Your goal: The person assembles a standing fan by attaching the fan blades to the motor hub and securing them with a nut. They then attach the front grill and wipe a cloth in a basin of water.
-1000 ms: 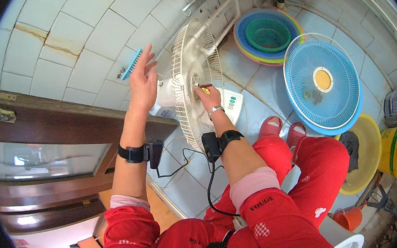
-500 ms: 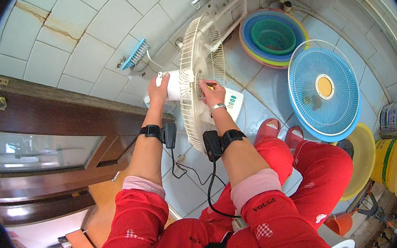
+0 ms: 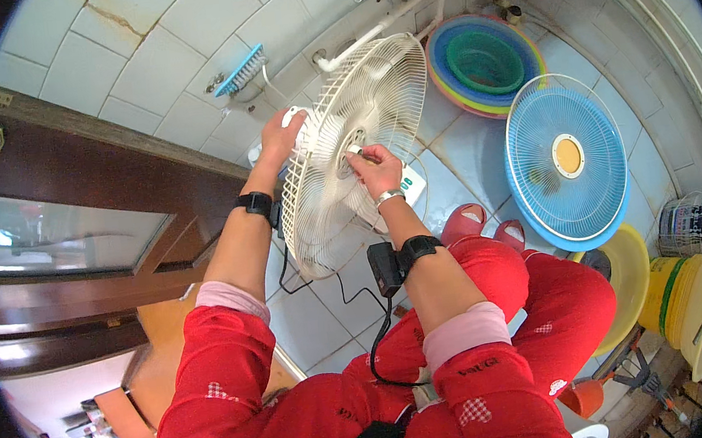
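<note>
An electric fan [image 3: 398, 94] with a cream wire rear cage stands in front of me, its hub side turned toward my right. My left hand [image 3: 278, 139] is closed on the white motor housing [image 3: 300, 122] behind the cage. At the hub, my right hand [image 3: 379, 173] pinches with thumb and fingers; what lies between the fingertips is too small to make out. Part of the white fan base [image 3: 412, 185], with green buttons, shows behind my right hand. A round wire grille [image 3: 586, 109] with a yellow centre disc rests over a blue basin [image 3: 580, 239] to the right.
Nested basins [image 3: 484, 64] stand at the far wall. A yellow basin [image 3: 631, 275], a bucket [image 3: 684, 227] and stacked yellow containers [image 3: 675, 292] line the right. On the left is a brown wooden door [image 3: 106, 168]. A blue brush [image 3: 241, 70] hangs on the tiled wall. A black cable [image 3: 359, 291] crosses the floor.
The fan head has turned and tilted, so its inside shows more toward me. My left hand moved with the housing. The small dark-handled tool seen in my right hand no longer shows.
</note>
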{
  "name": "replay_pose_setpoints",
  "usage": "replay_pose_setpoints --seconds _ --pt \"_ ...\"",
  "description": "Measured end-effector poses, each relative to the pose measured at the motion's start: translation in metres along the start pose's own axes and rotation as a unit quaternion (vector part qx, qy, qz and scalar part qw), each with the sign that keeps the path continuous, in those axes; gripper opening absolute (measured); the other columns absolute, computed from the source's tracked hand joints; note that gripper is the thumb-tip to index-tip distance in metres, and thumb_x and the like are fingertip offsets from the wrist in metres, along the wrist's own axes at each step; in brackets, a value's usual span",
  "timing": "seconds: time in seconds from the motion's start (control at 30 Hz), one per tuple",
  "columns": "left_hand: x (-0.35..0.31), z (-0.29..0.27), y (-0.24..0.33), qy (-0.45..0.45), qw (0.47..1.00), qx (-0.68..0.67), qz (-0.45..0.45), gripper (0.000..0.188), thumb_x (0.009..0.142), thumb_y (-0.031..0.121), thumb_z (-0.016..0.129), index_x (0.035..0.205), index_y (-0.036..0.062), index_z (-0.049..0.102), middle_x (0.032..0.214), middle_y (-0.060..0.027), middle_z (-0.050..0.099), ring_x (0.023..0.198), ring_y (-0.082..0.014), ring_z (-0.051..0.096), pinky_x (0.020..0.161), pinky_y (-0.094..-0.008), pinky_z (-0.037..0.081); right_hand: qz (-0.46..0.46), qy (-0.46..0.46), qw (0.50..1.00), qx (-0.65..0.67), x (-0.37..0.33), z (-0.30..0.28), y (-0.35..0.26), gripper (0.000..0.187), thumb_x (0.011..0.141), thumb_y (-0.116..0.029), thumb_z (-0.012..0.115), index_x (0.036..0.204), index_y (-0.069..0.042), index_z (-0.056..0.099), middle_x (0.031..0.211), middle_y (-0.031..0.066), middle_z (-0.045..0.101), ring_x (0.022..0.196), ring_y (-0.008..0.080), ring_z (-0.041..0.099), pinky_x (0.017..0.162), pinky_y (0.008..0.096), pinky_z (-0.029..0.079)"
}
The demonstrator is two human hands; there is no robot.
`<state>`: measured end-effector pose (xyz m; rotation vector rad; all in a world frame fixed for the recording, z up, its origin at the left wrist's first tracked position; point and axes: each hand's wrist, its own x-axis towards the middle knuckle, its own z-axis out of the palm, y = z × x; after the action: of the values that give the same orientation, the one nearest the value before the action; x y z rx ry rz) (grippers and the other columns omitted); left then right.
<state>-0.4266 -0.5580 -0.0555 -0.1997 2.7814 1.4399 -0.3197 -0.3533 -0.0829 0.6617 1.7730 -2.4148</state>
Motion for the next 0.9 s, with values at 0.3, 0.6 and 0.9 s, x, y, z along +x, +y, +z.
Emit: replay_pose_setpoints --seconds 0.3,0.6,0.9 --pt "0.006 0.004 -0.010 -0.030 0.999 0.003 0.039 0.051 0.083 0.041 0.066 0.116 0.0018 0.062 0.106 -0.0181 0.067 0.098 -0.0280 0.063 0.087 -0.0356 0.048 -0.102 -0.032 0.965 -0.241 0.010 -0.016 -0.013 0.039 0.067 -0.037 0.079 0.084 -0.005 0.068 0.079 0.0098 0.069 0.072 0.0243 0.066 0.068 0.0355 0.051" --pt "0.031 0.002 -0.030 -0.080 0.991 0.080 0.068 0.059 0.086 0.046 0.063 0.125 0.0031 0.055 0.112 -0.0209 0.065 0.106 -0.0313 0.062 0.090 -0.0380 0.047 -0.131 -0.013 0.965 -0.228 0.015 -0.011 -0.007 0.030 0.069 -0.025 0.082 0.080 0.000 0.067 0.065 0.0032 0.065 0.053 0.0102 0.059 0.050 0.0262 0.047" --pt "-0.049 -0.040 0.009 -0.068 0.996 0.008 0.063 0.079 0.086 0.037 0.066 0.143 -0.0038 0.031 0.137 -0.0249 0.047 0.129 -0.0303 0.045 0.105 -0.0352 0.036 -0.076 -0.021 0.963 -0.257 0.015 -0.013 -0.014 0.042 0.065 -0.041 0.076 0.085 -0.005 0.071 0.080 0.0116 0.069 0.075 0.0269 0.066 0.070 0.0354 0.051"
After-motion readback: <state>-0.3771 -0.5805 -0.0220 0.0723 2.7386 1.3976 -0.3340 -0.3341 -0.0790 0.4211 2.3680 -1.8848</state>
